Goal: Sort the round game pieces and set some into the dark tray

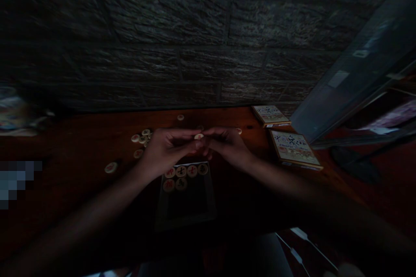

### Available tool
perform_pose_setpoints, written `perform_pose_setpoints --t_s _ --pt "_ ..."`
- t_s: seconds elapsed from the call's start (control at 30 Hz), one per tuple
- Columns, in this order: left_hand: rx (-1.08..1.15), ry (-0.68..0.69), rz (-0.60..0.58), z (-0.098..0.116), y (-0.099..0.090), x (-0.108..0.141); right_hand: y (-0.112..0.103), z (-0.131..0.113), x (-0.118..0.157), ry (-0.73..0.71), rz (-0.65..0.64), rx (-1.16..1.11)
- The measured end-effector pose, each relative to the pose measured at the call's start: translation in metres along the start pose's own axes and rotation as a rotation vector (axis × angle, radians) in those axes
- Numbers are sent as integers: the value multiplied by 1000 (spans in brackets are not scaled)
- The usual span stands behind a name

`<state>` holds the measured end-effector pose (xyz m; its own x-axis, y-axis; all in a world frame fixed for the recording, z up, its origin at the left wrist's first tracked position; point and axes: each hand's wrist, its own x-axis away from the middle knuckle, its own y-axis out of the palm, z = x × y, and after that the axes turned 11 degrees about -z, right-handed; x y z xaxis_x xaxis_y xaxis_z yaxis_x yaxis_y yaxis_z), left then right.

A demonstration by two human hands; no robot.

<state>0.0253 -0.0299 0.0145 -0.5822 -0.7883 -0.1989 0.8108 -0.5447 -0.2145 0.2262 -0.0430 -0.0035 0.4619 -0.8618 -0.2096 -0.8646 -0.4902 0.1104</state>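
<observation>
A round Chinese chess piece [199, 137] with a red character is pinched between the fingertips of my left hand [165, 146] and my right hand [229, 146], which meet above the table. Both hands are closed, and the right fingertips press against the piece's right side. Just below them lies a shallow tray [212, 207]. Several pieces rest in it face up, in a row along its far edge, with two more beneath, including a red-marked piece [169, 185] and a black-marked piece [181, 184]. My left hand partly covers the tray's upper left corner.
Loose pieces [135, 138] lie in a group left of my hands, with a single piece [111, 167] nearer me and another piece [180, 117] toward the stone wall [201, 21]. Two Chinese chess boxes, a near box [295, 147] and a far box [271, 114], lie at the right.
</observation>
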Motion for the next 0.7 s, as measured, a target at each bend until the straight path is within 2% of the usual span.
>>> perform_pose_setpoints --t_s 0.2,0.37,0.53,0.7 --pt "-4 -34 59 8 3 1 -1 5 -1 -2 -13 -12" --pt "9 -68 45 13 5 1 1 5 -2 1 -20 -8" --pt "30 -41 20 9 4 1 0 4 -1 -27 -30 -5" --pt "-58 14 3 2 1 1 0 2 -1 -41 -28 25"
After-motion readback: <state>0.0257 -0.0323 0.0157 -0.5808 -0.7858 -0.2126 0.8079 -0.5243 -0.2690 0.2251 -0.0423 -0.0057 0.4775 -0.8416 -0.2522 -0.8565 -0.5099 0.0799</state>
